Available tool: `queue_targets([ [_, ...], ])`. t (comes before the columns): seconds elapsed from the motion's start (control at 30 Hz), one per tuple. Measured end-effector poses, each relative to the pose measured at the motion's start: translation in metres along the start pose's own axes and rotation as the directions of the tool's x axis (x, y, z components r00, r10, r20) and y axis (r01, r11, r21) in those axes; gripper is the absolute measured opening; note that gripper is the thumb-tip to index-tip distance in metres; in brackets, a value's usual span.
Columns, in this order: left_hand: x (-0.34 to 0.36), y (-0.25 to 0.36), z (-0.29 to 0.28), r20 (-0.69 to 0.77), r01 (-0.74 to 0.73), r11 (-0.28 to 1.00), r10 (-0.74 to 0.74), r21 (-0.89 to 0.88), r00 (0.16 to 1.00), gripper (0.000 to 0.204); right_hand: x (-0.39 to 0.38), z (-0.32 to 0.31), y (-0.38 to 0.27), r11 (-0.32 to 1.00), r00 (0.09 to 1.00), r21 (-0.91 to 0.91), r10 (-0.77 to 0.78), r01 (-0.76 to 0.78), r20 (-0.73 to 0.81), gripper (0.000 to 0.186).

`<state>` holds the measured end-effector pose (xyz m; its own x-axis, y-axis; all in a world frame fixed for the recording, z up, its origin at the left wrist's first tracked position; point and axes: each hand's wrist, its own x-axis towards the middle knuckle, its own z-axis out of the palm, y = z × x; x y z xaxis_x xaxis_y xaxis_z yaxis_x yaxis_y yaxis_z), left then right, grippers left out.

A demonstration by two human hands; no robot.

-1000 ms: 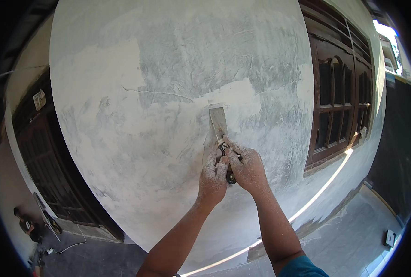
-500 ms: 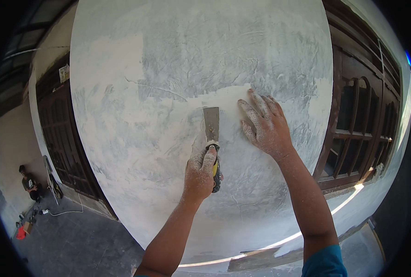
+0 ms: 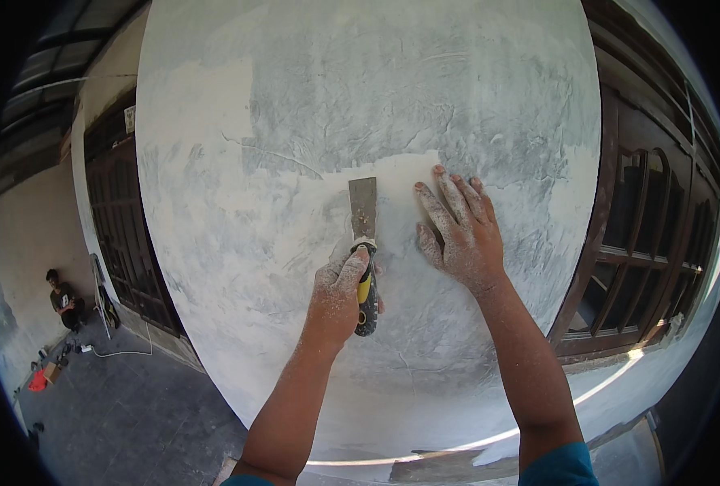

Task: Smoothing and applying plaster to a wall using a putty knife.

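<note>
My left hand (image 3: 337,296), dusted with white powder, is closed round the black and yellow handle of a putty knife (image 3: 364,215). Its flat metal blade points up against the wall (image 3: 295,219), and the thumb presses on the handle's top; the other fingers are mostly hidden behind it. To the right, my right hand (image 3: 463,231) lies with its fingers spread on the wall, also powdery and holding nothing. White filler covers the wall unevenly, with grey patches above the hands and a ragged edge just over the blade.
Dark wooden windows (image 3: 647,211) flank the wall on the right, and a dark wooden door or window (image 3: 129,235) on the left. A person (image 3: 66,301) sits far left near a white cable (image 3: 121,353), a red bag (image 3: 38,381) and a small cardboard box (image 3: 51,372).
The view has shifted slightly. My left hand and the putty knife sit a little further left and higher on the wall; the right hand's fingers have straightened upward.
</note>
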<state>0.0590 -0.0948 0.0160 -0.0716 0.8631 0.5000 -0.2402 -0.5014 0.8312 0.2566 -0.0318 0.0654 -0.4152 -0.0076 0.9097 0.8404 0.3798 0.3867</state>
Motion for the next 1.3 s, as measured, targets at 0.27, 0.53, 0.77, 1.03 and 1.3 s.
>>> queue_targets([
  [0.27, -0.006, -0.012, 0.001, -0.036, 0.024, 1.0, -0.024, -0.003, 0.999, 0.033, 0.0, -0.001, 0.001, 0.999, 0.999, -0.029, -0.023, 0.023, -0.022, 0.052],
  [0.53, -0.016, -0.022, -0.005, 0.004, 0.055, 0.997, -0.055, 0.051, 0.998, 0.039, -0.002, -0.003, 0.0, 1.0, 1.0, -0.004, -0.011, 0.011, -0.01, 0.051],
  [0.77, -0.037, -0.105, -0.02, 0.029, 0.125, 0.984, -0.13, 0.124, 0.991, 0.044, -0.074, 0.005, -0.04, 0.952, 0.974, 0.214, 0.203, -0.221, 0.102, 0.05],
  [1.03, -0.102, -0.23, -0.068, 0.025, 0.297, 0.935, -0.307, 0.193, 0.951, 0.042, -0.21, 0.007, -0.166, 0.71, 0.801, 0.381, 0.467, -0.592, 0.375, 0.042],
  [1.3, -0.115, -0.244, -0.121, 0.2, 0.561, 0.817, -0.577, 0.136, 0.792, 0.038, -0.247, 0.018, -0.25, -0.097, 0.228, 0.369, 0.636, -0.924, 0.737, 0.038],
])
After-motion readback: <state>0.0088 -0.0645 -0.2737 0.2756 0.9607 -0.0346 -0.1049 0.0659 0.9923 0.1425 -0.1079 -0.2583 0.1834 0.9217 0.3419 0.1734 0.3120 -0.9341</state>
